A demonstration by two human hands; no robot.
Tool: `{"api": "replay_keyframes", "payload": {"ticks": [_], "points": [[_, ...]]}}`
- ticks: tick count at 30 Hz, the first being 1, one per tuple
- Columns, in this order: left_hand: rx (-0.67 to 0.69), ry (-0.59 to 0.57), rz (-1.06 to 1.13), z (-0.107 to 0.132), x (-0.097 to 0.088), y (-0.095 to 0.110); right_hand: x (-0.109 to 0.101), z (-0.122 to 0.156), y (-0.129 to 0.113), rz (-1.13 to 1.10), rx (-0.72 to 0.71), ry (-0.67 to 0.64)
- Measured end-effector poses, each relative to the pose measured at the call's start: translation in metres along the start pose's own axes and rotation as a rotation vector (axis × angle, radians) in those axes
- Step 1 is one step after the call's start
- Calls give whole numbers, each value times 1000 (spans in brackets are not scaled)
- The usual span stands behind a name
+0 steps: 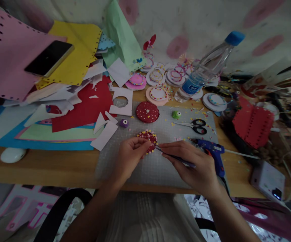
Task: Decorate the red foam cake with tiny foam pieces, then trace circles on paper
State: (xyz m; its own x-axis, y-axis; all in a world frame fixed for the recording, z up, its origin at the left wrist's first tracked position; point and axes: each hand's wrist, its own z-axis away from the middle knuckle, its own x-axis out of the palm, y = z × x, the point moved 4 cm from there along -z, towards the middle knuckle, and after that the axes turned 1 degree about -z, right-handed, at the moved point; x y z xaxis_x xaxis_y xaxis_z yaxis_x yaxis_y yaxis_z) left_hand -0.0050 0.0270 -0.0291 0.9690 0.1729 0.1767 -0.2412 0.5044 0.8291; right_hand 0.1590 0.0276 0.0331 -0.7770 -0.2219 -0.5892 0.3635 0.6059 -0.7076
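My left hand [132, 153] is closed on the edge of a small dark red disc [145, 137] rimmed with tiny yellow and pink pieces, held just above the grey cutting mat [125, 168]. In my right hand [194, 163] is a pair of dark tweezers [178, 158], its tips at the disc's right edge close to my left fingertips. Whether a tiny piece sits between the tips I cannot tell. Behind lies a larger red round piece with white dots [147, 112]. Beside it are a purple punch [124, 123] and a green punch [176, 115].
Black-handled scissors [198, 126] and a blue glue gun [214, 153] with a cable lie right. A water bottle [198, 75] stands behind, among several decorated discs. Coloured sheets [85, 107] and a phone [49, 58] are piled left. A power bank [268, 179] lies near the front right.
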Motion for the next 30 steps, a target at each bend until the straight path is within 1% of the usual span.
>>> {"api": "replay_keyframes", "payload": {"ticks": [3, 7, 23, 30], "points": [[2, -3, 3, 0, 0, 1, 1, 0, -1, -9, -23, -21], [3, 1, 0, 1, 0, 1, -2, -1, -4, -5, -42, -8], [-12, -25, -16, 1, 1, 0, -2, 0, -1, 10, 20, -6], [-8, -23, -18, 2, 1, 2, -1, -1, -1, 29, 12, 8]]}}
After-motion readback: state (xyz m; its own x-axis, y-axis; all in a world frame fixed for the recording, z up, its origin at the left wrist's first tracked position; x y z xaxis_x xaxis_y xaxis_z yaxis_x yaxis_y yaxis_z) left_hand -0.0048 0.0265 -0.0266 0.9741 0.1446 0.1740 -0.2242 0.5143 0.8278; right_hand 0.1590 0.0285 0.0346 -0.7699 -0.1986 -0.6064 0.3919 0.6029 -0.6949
